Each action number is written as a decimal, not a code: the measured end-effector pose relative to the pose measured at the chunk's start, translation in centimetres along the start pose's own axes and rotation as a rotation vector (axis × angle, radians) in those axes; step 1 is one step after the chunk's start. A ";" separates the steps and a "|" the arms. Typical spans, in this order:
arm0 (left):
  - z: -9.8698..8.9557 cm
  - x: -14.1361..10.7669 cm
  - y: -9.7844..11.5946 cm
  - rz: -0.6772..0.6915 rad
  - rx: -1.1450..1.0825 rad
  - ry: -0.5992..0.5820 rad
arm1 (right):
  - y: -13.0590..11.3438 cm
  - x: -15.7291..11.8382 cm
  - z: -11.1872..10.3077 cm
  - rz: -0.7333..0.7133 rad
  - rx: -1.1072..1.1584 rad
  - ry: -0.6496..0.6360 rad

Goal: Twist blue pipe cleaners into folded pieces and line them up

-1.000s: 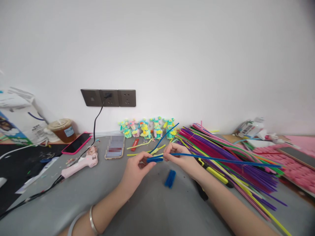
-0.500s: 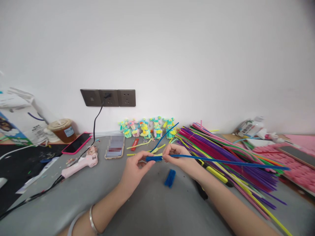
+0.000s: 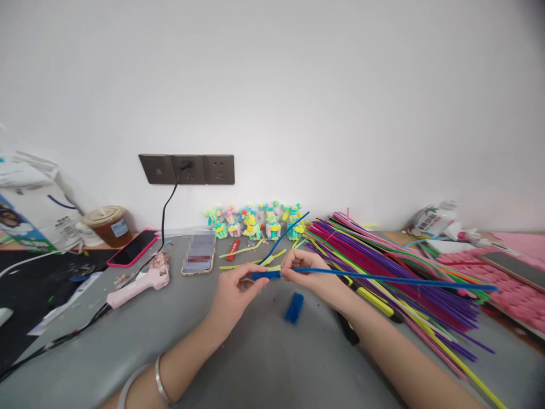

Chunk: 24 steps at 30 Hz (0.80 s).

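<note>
Between thumb and fingers, my left hand [image 3: 230, 292] pinches a short, folded blue pipe cleaner bundle [image 3: 268, 275]. My right hand [image 3: 307, 269] is closed at the bundle's right end, with its fingertips on a long blue pipe cleaner [image 3: 395, 279] that stretches off to the right over my forearm. Another blue length [image 3: 284, 237] slants up and away behind the hands. Below them on the grey mat lies a second short blue bundle [image 3: 294, 308]. Exactly how the strand bends under the right fingertips is hidden.
Small colourful figures [image 3: 251, 222] stand along the wall. At right spreads a pile of pipe cleaners [image 3: 395, 267], with a yellow-black tool [image 3: 374, 301] beside it. A pink glue gun [image 3: 140, 285], a phone [image 3: 198, 253], a pink-edged phone [image 3: 133, 249] and a drink cup [image 3: 106, 225] are left.
Both hands stay almost in place. The far end of the long blue pipe cleaner has shifted slightly left and up, and the held bundle has turned a little.
</note>
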<state>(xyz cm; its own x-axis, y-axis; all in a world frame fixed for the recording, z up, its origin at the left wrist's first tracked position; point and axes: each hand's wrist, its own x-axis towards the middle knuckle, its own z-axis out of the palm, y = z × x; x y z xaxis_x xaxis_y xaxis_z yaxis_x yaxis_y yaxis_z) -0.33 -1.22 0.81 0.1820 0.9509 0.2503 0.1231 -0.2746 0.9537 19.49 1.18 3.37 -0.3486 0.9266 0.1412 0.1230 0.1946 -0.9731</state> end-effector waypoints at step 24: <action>0.2 0.2 0.7 -0.183 -0.319 -0.044 | 0.3 -0.8 -0.5 0.194 0.364 -0.221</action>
<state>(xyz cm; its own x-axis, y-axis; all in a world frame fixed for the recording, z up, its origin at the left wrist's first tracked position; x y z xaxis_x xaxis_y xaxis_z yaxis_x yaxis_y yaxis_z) 0.00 -1.23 1.54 0.2278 0.9712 0.0699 -0.1520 -0.0355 0.9877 20.30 0.69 3.06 -0.5457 0.8363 -0.0537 -0.1145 -0.1379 -0.9838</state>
